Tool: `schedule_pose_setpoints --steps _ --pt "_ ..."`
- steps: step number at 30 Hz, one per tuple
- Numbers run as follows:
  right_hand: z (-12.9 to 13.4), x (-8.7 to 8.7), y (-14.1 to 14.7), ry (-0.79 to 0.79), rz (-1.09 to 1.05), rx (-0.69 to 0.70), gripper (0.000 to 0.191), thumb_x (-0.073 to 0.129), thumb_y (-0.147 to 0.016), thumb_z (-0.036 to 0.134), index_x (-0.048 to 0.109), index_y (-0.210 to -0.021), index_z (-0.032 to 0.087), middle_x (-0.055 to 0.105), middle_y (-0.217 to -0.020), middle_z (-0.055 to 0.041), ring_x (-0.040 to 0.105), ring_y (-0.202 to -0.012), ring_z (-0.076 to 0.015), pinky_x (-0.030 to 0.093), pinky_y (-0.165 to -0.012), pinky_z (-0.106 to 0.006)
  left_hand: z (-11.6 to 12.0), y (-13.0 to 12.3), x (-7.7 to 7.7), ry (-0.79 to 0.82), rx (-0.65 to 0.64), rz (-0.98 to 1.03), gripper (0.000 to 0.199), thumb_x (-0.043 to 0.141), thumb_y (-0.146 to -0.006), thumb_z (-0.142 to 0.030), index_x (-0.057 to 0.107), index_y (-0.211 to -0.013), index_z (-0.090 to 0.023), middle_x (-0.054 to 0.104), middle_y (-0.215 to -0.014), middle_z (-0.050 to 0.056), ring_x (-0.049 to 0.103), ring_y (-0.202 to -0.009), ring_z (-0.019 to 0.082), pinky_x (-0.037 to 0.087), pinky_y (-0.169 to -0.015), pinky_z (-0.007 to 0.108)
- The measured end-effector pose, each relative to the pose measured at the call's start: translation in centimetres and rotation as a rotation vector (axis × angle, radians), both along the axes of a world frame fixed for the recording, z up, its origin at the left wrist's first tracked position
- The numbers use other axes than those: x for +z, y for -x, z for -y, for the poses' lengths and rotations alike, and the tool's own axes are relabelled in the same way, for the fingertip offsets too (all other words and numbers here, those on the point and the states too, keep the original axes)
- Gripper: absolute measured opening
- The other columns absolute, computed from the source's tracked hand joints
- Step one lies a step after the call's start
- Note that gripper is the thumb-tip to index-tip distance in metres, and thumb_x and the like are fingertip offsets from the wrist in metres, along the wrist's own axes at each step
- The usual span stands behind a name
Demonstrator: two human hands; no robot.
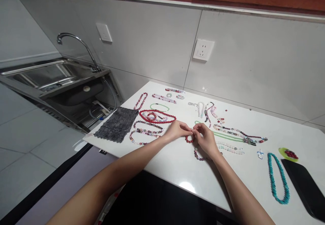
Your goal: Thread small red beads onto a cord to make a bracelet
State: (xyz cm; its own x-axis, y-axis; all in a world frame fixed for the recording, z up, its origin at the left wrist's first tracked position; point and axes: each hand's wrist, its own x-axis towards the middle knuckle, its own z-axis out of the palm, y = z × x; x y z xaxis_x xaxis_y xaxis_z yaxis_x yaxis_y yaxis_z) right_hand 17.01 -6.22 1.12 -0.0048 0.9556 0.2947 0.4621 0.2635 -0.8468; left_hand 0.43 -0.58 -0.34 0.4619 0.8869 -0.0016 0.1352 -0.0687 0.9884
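My left hand (176, 131) and my right hand (205, 139) meet above a white stone counter (177, 181), their fingertips pinching a small loop of red beads (189, 139). The pinched part of the loop is hidden by my fingers. Just left of my left hand lies a larger necklace of red beads (157, 116). A strand of purplish beads (201, 156) lies below my right hand, and a long strand of green beads (228, 137) stretches to its right.
Several other bead strands cover the counter. A grey knitted cloth (116, 125) lies at its left end. At the right are a turquoise necklace (278, 179), a black flat slab (304, 187) and a green dish (288, 154) of red beads. A steel sink (50, 77) stands left.
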Motion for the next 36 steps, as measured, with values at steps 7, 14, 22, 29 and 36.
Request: schedule_pose_setpoints --steps 7,14,22,29,36 --pt "0.0 -0.2 -0.2 0.023 -0.118 -0.010 0.010 0.054 -0.086 0.030 0.049 -0.089 0.021 0.059 -0.082 -0.0021 0.057 -0.073 -0.0165 0.046 -0.064 -0.028 0.1 -0.1 0.7 0.119 -0.043 0.149 0.031 0.080 -0.062 -0.035 0.072 -0.078 -0.010 0.072 -0.078 0.010 0.064 -0.069 0.015 0.048 -0.067 0.026" --pt "0.0 -0.1 0.1 0.010 -0.147 0.017 0.009 0.050 -0.087 0.026 0.043 -0.083 0.022 0.054 -0.079 -0.0010 0.052 -0.071 -0.0153 0.044 -0.064 -0.028 0.2 0.2 1.5 0.247 -0.067 0.205 0.036 0.082 -0.060 -0.034 0.070 -0.084 -0.011 0.071 -0.085 0.010 0.062 -0.071 0.013 0.043 -0.063 0.023" --pt "0.2 0.3 0.4 -0.079 -0.017 0.016 0.007 0.045 -0.087 0.023 0.039 -0.085 0.024 0.055 -0.084 -0.0020 0.053 -0.076 -0.0167 0.045 -0.070 -0.031 0.6 1.1 3.3 0.353 -0.089 0.209 0.036 0.082 -0.058 -0.037 0.069 -0.083 -0.014 0.068 -0.078 0.006 0.058 -0.065 0.011 0.029 -0.052 0.021" --pt "0.6 0.6 0.3 -0.185 0.142 0.054 0.007 0.040 -0.087 0.017 0.038 -0.089 0.024 0.056 -0.090 -0.0035 0.054 -0.076 -0.0164 0.044 -0.071 -0.031 0.6 1.1 3.6 0.395 -0.084 0.243 0.032 0.080 -0.060 -0.033 0.068 -0.081 -0.012 0.066 -0.075 0.007 0.055 -0.063 0.010 0.027 -0.050 0.022" --pt "0.4 0.6 -0.2 -0.266 0.309 0.162 0.011 0.041 -0.087 0.012 0.044 -0.087 0.023 0.054 -0.086 -0.0052 0.051 -0.078 -0.0193 0.043 -0.068 -0.033 0.8 1.0 3.6 0.410 -0.067 0.231 0.025 0.075 -0.065 -0.031 0.067 -0.078 -0.011 0.061 -0.067 0.004 0.048 -0.055 0.007 0.027 -0.048 0.022"
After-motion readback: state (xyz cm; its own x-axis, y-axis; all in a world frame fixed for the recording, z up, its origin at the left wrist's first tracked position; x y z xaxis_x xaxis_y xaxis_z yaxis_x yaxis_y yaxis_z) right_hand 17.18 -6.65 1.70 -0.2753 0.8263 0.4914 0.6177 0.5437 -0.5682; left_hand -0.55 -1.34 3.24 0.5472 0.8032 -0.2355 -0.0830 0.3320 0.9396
